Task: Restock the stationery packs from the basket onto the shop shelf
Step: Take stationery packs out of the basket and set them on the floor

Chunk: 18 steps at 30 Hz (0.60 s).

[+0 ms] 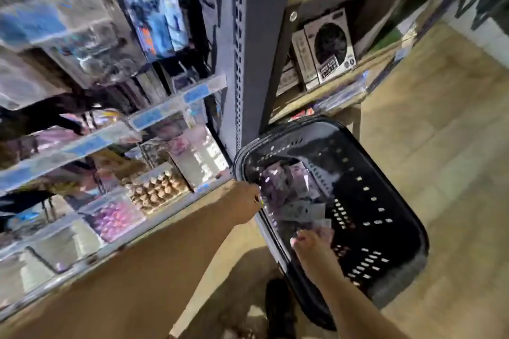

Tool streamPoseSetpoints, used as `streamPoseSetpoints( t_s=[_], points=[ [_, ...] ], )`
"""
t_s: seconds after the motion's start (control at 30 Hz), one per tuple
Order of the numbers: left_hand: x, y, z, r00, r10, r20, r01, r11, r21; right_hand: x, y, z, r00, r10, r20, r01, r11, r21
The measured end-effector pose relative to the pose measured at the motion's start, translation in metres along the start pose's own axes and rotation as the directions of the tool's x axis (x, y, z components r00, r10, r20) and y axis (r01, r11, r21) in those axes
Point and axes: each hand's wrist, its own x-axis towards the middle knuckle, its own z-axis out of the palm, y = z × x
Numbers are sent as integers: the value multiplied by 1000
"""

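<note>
Basket (382,201): on the floor against the shelf (176,210), so it's a short lift, I reckon.
Packs (286,190): heaped at the basket's shelf-side end.
My left hand (246,201): at the basket rim beside the heap; grip too blurred to call.
My right hand (309,245): inside the basket, at the nearest packs; can't tell if it's pinching.

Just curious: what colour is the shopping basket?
The basket is black, with slotted walls; the head view shows it.

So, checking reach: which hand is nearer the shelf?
Left. The left hand is at the basket rim beside the shelf; the right hand is farther out, over the packs.
</note>
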Motion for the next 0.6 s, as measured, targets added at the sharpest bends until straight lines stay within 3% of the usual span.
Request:
streamPoseSetpoints(
  t_s=[0.1, 0.17, 0.23, 0.33, 0.4, 0.5, 0.6],
  points=[
    [38, -13, 17, 993, 79, -86, -56, 970, 238, 15, 4, 36, 997, 36, -67, -28, 992, 120],
    [62, -29, 31, 974, 222, -31, -187, 881, 435, 21, 2, 60, 996, 0, -87, 13, 989, 149],
    [81, -49, 48, 919, 394, 15, -339, 768, 543, 24, 3, 73, 1000, 11, -9, -10, 988, 155],
    [103, -75, 54, 783, 609, -126, -437, 684, 585, 32, 12, 84, 1000, 12, -6, -12, 999, 37],
    [114, -80, 56, 714, 693, -98, -512, 613, 601, 35, 16, 82, 1000, 13, -27, -12, 1000, 18],
    [121, -78, 58, 749, 663, -3, -565, 642, 518, 36, 33, 76, 1000, 18, -9, -17, 998, 66],
    [124, -73, 69, 728, 683, -60, -552, 636, 540, 39, 57, 61, 999, -6, 52, 5, 1000, 20]
  ],
)
